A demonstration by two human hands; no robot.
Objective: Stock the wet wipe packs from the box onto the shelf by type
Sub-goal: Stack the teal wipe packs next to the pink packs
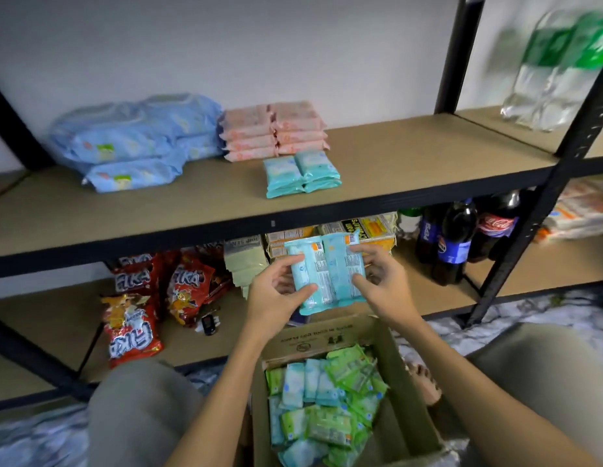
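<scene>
Two teal wet wipe packs point(327, 271) are held side by side, back labels up, above the cardboard box point(408, 399). My left hand point(276, 298) grips the left pack and my right hand point(377, 278) grips the right one. The box between my knees holds several teal and green packs point(327, 399). On the upper shelf point(411, 163) lie a small stack of teal packs point(302, 175), a pile of pink packs point(276, 131) behind it, and large blue packs point(135, 139) at the left.
The lower shelf holds red snack bags point(138, 298), cracker boxes point(361, 230) and dark soda bottles point(455, 244). Black shelf posts point(529, 230) rise at the right. Clear bottles with green labels point(559, 72) stand at the upper right. My knees flank the box.
</scene>
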